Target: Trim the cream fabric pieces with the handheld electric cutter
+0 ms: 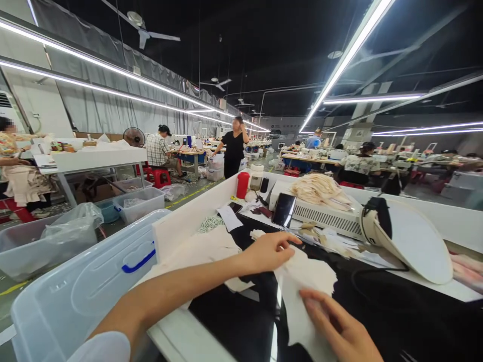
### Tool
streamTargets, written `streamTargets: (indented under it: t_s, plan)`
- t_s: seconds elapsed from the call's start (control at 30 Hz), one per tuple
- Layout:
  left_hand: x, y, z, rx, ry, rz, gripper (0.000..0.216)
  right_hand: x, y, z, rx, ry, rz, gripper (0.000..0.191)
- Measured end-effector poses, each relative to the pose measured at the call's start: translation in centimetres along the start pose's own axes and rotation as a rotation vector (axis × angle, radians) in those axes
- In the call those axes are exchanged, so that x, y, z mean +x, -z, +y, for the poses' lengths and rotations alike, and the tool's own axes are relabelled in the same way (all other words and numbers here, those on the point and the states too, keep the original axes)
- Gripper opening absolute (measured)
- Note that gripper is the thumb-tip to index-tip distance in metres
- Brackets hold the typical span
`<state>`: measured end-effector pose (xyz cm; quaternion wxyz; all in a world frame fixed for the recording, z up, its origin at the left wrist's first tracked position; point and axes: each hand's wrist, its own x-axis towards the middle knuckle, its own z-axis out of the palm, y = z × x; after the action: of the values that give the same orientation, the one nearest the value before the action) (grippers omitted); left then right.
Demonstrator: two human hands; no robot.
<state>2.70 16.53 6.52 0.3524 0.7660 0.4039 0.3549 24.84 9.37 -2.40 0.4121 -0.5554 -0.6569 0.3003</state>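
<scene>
My left hand (269,252) reaches across from the left, index finger stretched out and thumb apart below it. It is at the upper edge of a cream fabric piece (302,314), over other cream pieces. From the lower right comes my right hand (341,327), its fingers closed at the right side of that same piece; part of the cloth is hidden behind them. The fabric lies over a glossy black work surface (388,322). To the left, more cream fabric (204,249) is spread, partly behind my left forearm.
A phone (284,209) leans at the back beside a white vented box (328,216) topped with a cream fabric bundle (320,190). A red container (242,185) stands near the corner. A large white disc-shaped object (418,241) is at right, a lidded plastic bin (94,286) at left. People work beyond.
</scene>
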Motion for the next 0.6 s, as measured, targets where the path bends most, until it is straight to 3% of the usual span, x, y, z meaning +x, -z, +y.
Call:
streamTargets:
  t_s: [0.17, 0.27, 0.43, 0.6]
  plan:
    - [2.7, 2.3, -1.8, 0.037, 0.026, 0.106, 0.042, 4.2, 2.6, -1.5, -0.009, -0.051, 0.262, 0.052]
    - [4.0, 2.7, -2.6, 0.081, 0.028, 0.148, 0.039, 5.9, 3.2, -1.8, 0.003, -0.093, 0.345, 0.06]
    - [4.7, 2.1, -4.1, 0.183, 0.055, 0.151, 0.039, 7.9, 3.5, -0.2, -0.049, -0.109, 0.407, 0.068]
    - [3.9, 1.0, -6.0, 0.29, 0.104, 0.101, 0.04, 9.3, 3.0, 2.4, -0.163, -0.081, 0.374, 0.059]
